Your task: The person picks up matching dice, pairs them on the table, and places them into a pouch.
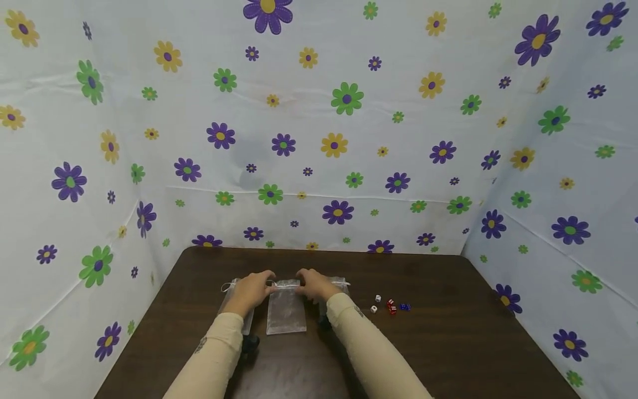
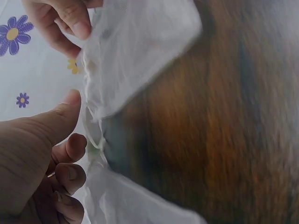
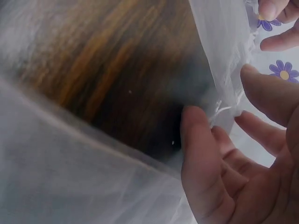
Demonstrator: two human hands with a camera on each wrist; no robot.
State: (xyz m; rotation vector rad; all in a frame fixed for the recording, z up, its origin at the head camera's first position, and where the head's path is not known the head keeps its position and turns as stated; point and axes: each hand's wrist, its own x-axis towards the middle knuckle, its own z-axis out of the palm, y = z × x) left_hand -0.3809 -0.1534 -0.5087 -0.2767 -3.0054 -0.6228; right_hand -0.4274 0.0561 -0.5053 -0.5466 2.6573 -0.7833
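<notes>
Three sheer white drawstring pouches lie in a row on the dark wooden table. The middle pouch (image 1: 286, 316) is flat between the hands, its gathered top facing the far side. At that pouch's upper left corner is the left hand (image 1: 251, 291), with loosely bent fingers and an open gap from the thumb (image 2: 70, 112). By its upper right corner is the right hand (image 1: 317, 285), fingers spread near the white cord (image 3: 224, 108). Each forearm partly covers an outer pouch: the left pouch (image 1: 248, 322) and the right pouch (image 1: 340, 281).
Right of the pouches are small dice: white dice (image 1: 374, 309), red dice (image 1: 392, 310) and blue dice (image 1: 405, 306). A flower-printed white cloth (image 1: 309, 122) walls the table (image 1: 448, 332) at the back and both sides.
</notes>
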